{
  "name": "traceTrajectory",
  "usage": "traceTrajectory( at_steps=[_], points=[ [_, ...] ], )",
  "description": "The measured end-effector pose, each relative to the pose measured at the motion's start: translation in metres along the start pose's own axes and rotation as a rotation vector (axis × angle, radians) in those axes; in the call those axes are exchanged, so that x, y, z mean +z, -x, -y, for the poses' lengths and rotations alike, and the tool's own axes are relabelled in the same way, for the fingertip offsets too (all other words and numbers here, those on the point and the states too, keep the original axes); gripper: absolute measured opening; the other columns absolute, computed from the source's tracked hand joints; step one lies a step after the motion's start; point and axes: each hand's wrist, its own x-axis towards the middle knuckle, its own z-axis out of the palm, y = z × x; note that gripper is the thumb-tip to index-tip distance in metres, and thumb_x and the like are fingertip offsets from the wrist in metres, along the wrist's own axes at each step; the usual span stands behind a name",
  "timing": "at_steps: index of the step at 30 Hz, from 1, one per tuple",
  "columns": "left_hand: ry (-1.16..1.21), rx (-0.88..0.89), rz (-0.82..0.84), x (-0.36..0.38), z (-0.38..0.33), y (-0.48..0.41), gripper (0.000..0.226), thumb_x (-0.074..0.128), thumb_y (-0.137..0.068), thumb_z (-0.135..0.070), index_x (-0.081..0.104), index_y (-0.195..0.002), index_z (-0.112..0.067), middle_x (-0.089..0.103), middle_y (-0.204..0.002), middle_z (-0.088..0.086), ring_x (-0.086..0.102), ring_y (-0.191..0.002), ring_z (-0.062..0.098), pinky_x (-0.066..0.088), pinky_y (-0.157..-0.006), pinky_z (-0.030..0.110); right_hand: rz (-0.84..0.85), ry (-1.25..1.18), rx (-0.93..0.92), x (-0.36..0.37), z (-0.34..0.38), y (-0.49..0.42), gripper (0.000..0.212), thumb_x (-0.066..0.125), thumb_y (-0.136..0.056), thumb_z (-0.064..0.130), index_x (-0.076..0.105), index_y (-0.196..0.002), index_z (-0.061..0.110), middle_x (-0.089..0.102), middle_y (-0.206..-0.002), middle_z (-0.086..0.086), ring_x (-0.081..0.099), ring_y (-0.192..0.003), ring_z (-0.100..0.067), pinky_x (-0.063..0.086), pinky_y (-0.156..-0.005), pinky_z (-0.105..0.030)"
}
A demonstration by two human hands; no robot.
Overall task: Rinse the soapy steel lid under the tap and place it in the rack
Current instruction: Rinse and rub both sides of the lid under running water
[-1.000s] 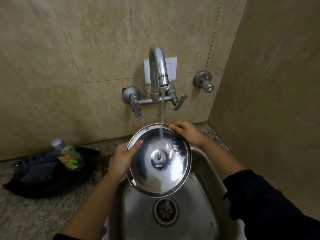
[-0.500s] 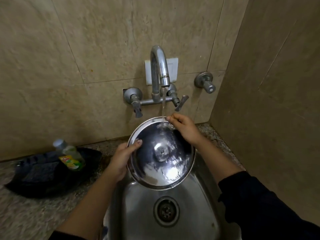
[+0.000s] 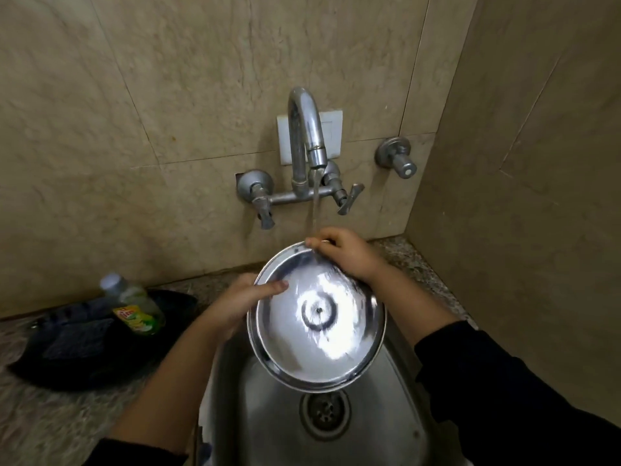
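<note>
A round steel lid point(image 3: 316, 317) hangs over the steel sink point(image 3: 396, 398), its shiny hollow side facing me, with a small rivet at its centre. My left hand point(image 3: 235, 304) grips its left rim, thumb lying across the inner face. My right hand point(image 3: 349, 255) pinches the top rim from behind. Water runs from the curved tap point(image 3: 307, 139) and strikes the lid's upper edge right at my right fingers, then sheets down the steel. No rack is in view.
A dish-soap bottle point(image 3: 134, 306) leans in a dark pan point(image 3: 84, 348) on the speckled counter to the left. The drain point(image 3: 324, 413) lies below the lid. Tiled walls close in behind and on the right, with a second valve point(image 3: 398, 156).
The lid has been raised towards the tap and turned, so the stream now lands at its top rim instead of near its centre. My right hand moved up with the rim.
</note>
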Motion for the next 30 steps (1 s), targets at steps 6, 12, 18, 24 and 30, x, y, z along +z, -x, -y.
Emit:
traceTrajectory(
  at_steps=[6, 12, 18, 24, 30],
  points=[
    [-0.031, 0.134, 0.007, 0.007, -0.012, -0.006, 0.025, 0.078, -0.072, -0.024, 0.075, -0.093, -0.012, 0.076, -0.091, 0.011, 0.072, -0.082, 0.024, 0.057, -0.07, 0.03, 0.089, 0.238, -0.204, 0.015, 0.033, -0.009, 0.039, 0.066, -0.086, 0.039, 0.053, -0.063, 0.01, 0.051, -0.058, 0.0, 0.047, -0.056, -0.012, 0.036, -0.056, -0.026],
    [0.091, 0.11, -0.154, -0.009, 0.0, 0.002, 0.013, 0.074, -0.078, -0.019, 0.077, -0.09, -0.012, 0.077, -0.09, 0.012, 0.073, -0.083, 0.031, 0.058, -0.068, 0.034, 0.023, 0.161, -0.017, 0.0, 0.02, 0.002, 0.037, 0.055, -0.093, 0.041, 0.062, -0.073, 0.011, 0.058, -0.066, -0.003, 0.054, -0.063, -0.016, 0.041, -0.064, -0.033],
    [0.043, 0.19, -0.214, 0.006, -0.002, 0.007, 0.005, 0.073, -0.08, -0.017, 0.077, -0.081, -0.018, 0.078, -0.079, 0.003, 0.073, -0.071, 0.018, 0.054, -0.056, 0.023, 0.086, 0.334, -0.139, 0.012, 0.034, -0.003, 0.032, 0.049, -0.096, 0.042, 0.06, -0.081, 0.015, 0.067, -0.081, -0.003, 0.057, -0.074, -0.016, 0.04, -0.067, -0.032],
    [0.413, 0.183, -0.467, -0.007, 0.026, 0.022, 0.007, 0.068, -0.084, -0.016, 0.075, -0.086, -0.013, 0.077, -0.083, 0.007, 0.073, -0.073, 0.024, 0.058, -0.059, 0.032, -0.262, 0.14, 0.171, 0.019, -0.018, 0.04, 0.038, 0.039, -0.101, 0.035, 0.064, -0.089, 0.008, 0.07, -0.088, -0.01, 0.063, -0.079, -0.023, 0.046, -0.07, -0.035],
    [0.51, 0.183, -0.541, 0.023, 0.05, 0.026, 0.007, 0.068, -0.084, -0.013, 0.074, -0.085, -0.011, 0.077, -0.081, 0.007, 0.072, -0.072, 0.022, 0.057, -0.059, 0.031, -0.714, -0.198, 0.422, 0.081, -0.035, 0.095, 0.026, 0.035, -0.102, 0.033, 0.054, -0.089, 0.021, 0.06, -0.073, 0.013, 0.059, -0.071, -0.005, 0.043, -0.06, -0.026]
  ],
)
